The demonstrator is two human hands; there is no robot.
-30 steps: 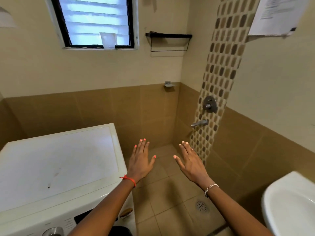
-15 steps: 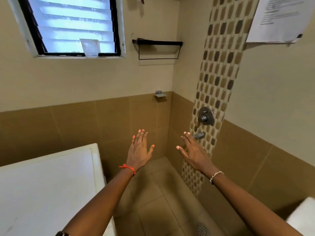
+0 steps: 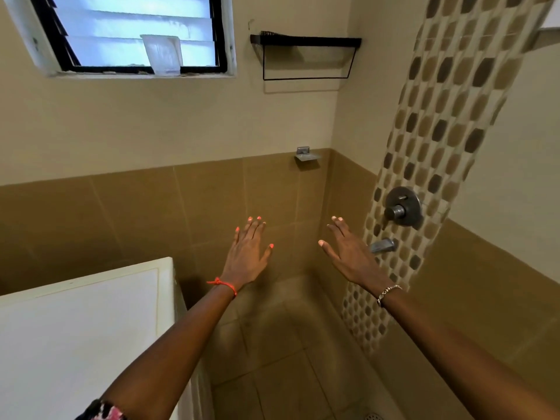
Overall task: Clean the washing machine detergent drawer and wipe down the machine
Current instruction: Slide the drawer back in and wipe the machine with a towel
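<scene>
White washing machine point(image 3: 78, 328) at lower left, showing only its flat top and right-hand edge; back corner close to the brown wall tiles point(image 3: 91, 225), a dark gap beside it. Left forearm crossing above the machine's right edge; contact cannot be told. Left hand point(image 3: 247, 253) stretched forward past that corner, palm down, fingers straight and slightly spread, holding nothing; red string point(image 3: 222, 284) at the wrist. Right hand point(image 3: 348, 256) level with it and well apart, tilted on edge, fingers straight, thumb out, also holding nothing; bracelet point(image 3: 388, 294) at the wrist. Open air between the two hands, above bare floor point(image 3: 272, 359) running into the corner. Just beside the right hand in the picture, a metal spout point(image 3: 383, 245) and, above it, a round shower valve point(image 3: 401, 207), both set in a vertical mosaic strip point(image 3: 439, 131) on the right wall. Small soap dish point(image 3: 307, 156) on the back wall near the corner, at the top edge of the brown tiles. Higher up, a black wire shelf point(image 3: 306, 42); left of it a louvred window point(image 3: 136, 34) with a clear plastic cup point(image 3: 163, 54) on its sill. Floor drain point(image 3: 372, 416) cut by the bottom edge. Patterned sleeve point(image 3: 103, 412) at the bottom edge, on the left arm.
</scene>
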